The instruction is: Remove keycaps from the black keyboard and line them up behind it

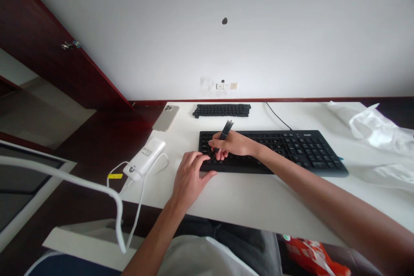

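A black keyboard (300,148) lies on the white desk, and key positions toward its left and middle look bare of caps. My right hand (234,143) grips a short black pen-shaped tool (225,130) over the keyboard's left part, its upper end slanting up and its lower end hidden by the fingers. At the lower left corner, my left hand (191,174) rests with fingertips on the keyboard and thumb stretched apart along the front edge. Behind the keyboard, black keycaps (222,110) are laid out in rows.
A phone (166,118) lies at the desk's back left. Nearer, a white power bank (147,157) with a white cable (139,207) sits at the left edge. Crumpled white plastic (377,125) covers the right side. A wall with sockets (227,86) stands behind the desk (233,194).
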A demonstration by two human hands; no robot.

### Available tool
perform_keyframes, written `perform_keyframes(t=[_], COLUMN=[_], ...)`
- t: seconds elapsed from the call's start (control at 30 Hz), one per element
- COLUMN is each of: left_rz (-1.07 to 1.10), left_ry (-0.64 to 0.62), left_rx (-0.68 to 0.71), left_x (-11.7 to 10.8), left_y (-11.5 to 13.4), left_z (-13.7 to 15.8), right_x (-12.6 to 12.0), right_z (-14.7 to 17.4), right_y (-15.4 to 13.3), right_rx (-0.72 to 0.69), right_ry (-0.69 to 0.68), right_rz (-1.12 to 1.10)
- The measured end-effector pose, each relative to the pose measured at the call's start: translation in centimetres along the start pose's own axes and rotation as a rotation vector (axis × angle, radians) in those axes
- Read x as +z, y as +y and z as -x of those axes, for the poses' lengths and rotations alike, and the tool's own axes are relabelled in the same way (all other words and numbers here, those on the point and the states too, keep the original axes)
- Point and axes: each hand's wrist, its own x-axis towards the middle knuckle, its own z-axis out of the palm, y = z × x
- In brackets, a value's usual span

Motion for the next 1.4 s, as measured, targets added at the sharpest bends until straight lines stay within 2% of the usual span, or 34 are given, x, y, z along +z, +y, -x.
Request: perform_keyframes(t=[0.3,0.63,0.77,0.87,1.17,1.4], left_rz=[-0.009,-0.003,0.024,0.065,0.133,0.118], left_ry=[-0.027,-0.019,0.039,0.024,-0.042,-0.023], left_rx=[0.01,0.012,-0.071,-0.127,-0.142,-0.116], left_x=[0.1,-0.1,-0.2,-0.1,-0.3,-0.2], left_y=[0.0,0.4,0.4,0.3,0.3,0.3], left_z=[-0.1,0.1,0.1,0.0,-0.3,-0.1], right_x=[0.1,0.2,0.3,0.4,1.3,1.8], right_z=[0.9,0.9,1.0,1.1,1.8,1.2], right_y=[-0.5,-0.4,-0.5,-0.7,-2.2,-1.6], right_rx=[-0.151,-0.187,-0.205,-0.25,-0.369,-0.346], right_ry=[-0.022,-0.057,-0.042,-0.032,-0.003,0.048], right_rz=[0.107,0.116,0.145,0.206,0.426,0.437])
